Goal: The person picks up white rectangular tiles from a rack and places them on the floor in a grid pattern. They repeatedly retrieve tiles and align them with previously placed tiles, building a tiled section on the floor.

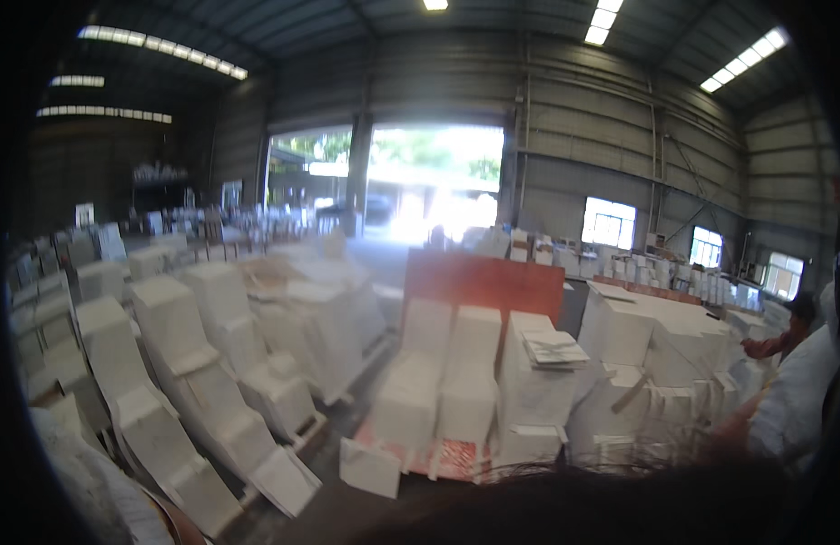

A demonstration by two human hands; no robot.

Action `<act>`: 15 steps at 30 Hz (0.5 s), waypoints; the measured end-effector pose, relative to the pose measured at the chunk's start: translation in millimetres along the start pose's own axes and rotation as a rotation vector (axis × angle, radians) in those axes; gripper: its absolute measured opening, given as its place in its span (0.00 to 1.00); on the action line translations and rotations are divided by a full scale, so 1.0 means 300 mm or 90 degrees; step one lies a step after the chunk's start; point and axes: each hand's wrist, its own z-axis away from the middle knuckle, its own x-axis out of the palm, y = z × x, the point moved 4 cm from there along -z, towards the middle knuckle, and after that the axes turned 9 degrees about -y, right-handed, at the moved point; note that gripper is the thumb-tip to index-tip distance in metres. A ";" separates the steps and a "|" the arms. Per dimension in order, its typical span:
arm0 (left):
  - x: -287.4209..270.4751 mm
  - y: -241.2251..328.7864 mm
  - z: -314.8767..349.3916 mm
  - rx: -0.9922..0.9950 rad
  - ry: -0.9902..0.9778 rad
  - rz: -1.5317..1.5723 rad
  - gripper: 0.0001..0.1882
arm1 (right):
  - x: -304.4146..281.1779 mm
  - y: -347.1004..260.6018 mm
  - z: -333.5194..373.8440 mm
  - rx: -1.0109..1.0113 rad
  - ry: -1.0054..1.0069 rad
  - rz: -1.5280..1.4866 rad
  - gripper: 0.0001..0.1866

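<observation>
Neither of my hands shows in the head view. A pale sleeve (pixel 102 486) comes in at the lower left edge, and another pale sleeve (pixel 797 400) fills part of the right edge; both look like mine. Nearest the left sleeve stands a long stepped row of white slabs (pixel 148 413), with more stepped white stacks (pixel 202 363) beside it. In the middle, white stacks (pixel 470 372) lean before an upright red board (pixel 484 277). Loose flat white pieces (pixel 554 348) lie on a taller stack. Dark hair blurs the lower edge.
A person in a reddish sleeve (pixel 772 345) stands at the far right beside large white stacks (pixel 656 331). A white panel (pixel 370 468) rests low in front. Grey floor (pixel 347 427) shows between the rows. A bright open doorway (pixel 434 182) lies at the back.
</observation>
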 end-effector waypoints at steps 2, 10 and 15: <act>0.065 -0.089 -0.028 -0.003 -0.003 -0.012 0.21 | 0.087 0.073 0.002 0.005 -0.004 -0.011 0.19; 0.394 -0.523 -0.030 0.023 -0.026 0.052 0.20 | 0.484 0.257 0.058 0.058 -0.084 0.004 0.19; 0.570 -0.778 -0.064 0.059 -0.057 0.126 0.19 | 0.715 0.319 0.097 0.133 -0.142 -0.008 0.20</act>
